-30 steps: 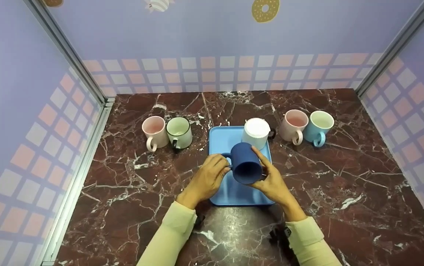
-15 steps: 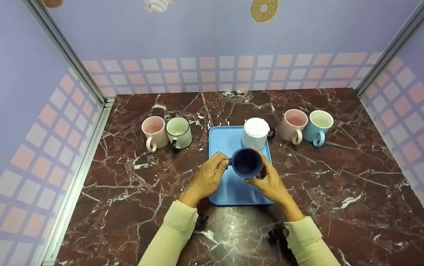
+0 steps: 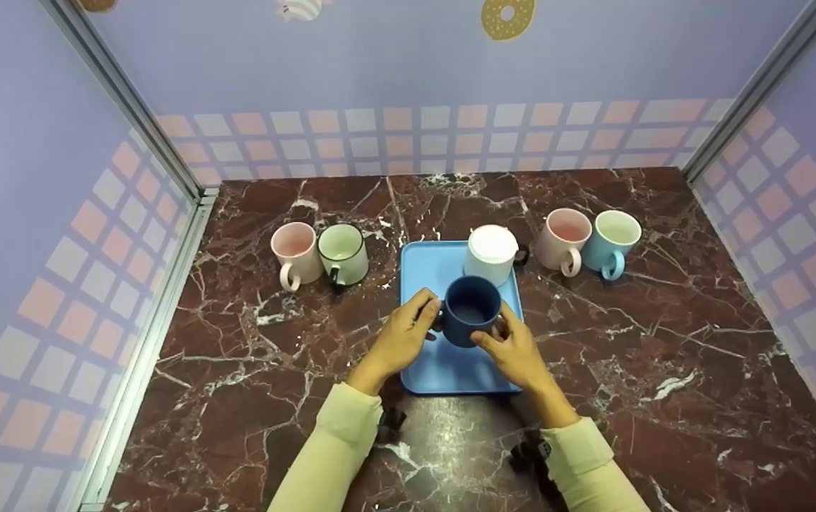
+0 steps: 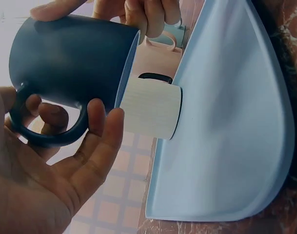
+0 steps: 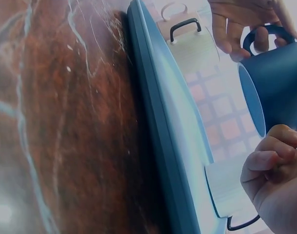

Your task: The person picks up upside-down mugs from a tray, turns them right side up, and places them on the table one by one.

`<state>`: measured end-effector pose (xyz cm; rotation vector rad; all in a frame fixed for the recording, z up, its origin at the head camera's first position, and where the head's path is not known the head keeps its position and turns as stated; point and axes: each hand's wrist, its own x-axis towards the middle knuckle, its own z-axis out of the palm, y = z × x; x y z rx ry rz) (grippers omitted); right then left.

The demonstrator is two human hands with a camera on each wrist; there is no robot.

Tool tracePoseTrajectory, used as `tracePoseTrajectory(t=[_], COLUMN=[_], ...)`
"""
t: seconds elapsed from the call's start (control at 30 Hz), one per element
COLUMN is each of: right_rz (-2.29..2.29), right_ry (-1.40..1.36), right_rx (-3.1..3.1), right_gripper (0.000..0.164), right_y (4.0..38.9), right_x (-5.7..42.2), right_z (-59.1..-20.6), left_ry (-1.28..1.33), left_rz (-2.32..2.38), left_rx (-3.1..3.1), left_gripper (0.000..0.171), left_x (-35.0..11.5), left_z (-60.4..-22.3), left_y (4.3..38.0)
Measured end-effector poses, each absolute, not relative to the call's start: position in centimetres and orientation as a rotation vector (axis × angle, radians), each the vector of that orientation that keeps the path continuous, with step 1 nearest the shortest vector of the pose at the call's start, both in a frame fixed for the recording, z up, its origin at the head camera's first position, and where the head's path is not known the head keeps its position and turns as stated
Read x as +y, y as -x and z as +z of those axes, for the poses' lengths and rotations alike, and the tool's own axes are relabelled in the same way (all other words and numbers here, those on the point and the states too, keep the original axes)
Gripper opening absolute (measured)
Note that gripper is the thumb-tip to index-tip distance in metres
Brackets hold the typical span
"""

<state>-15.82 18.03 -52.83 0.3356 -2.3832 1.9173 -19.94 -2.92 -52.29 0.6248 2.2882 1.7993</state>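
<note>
A dark blue mug [image 3: 459, 331] is held over the light blue tray [image 3: 429, 373], its mouth facing up. At its left side my left hand [image 3: 400, 334] grips the handle, with fingers through the loop in the left wrist view. My right hand [image 3: 519, 353] holds the mug's body from the right, thumb on the near wall. The right wrist view shows the underside of the blue mug [image 5: 253, 97] raised off the tray. Behind it, a white mug [image 3: 491, 249] stands upside down on the tray's far right part, its black handle pointing right.
Left of the tray stand a pink mug [image 3: 295, 249] and a pale green mug [image 3: 343, 256] with a black rim and handle. To the right are another pink mug [image 3: 563, 238] and a light blue mug [image 3: 610, 242]. Patterned walls enclose the dark red marbled table [image 3: 272, 398].
The blue mug has turned in my hands from mouth tilted toward me to mouth up. My right thumb has shifted onto its near wall. The other mugs and tray stay put.
</note>
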Motion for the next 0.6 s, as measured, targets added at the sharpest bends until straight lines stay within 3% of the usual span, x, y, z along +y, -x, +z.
tracePoseTrajectory(t=[0.27, 0.6], right_rz=[1.914, 1.877], right_ry=[-0.292, -0.294], right_rx=[-2.408, -2.413], right_gripper=[0.059, 0.066], right_y=[15.7, 15.4], right_x=[17.8, 19.1], right_z=[-53.0, -53.4], left_ry=[-0.651, -0.635], left_rz=[1.811, 1.912], left_rx=[2.370, 2.265], left_gripper=[0.036, 0.032], left_x=[-3.1, -3.7], left_z=[-52.7, -49.4], left_y=[19.8, 18.3])
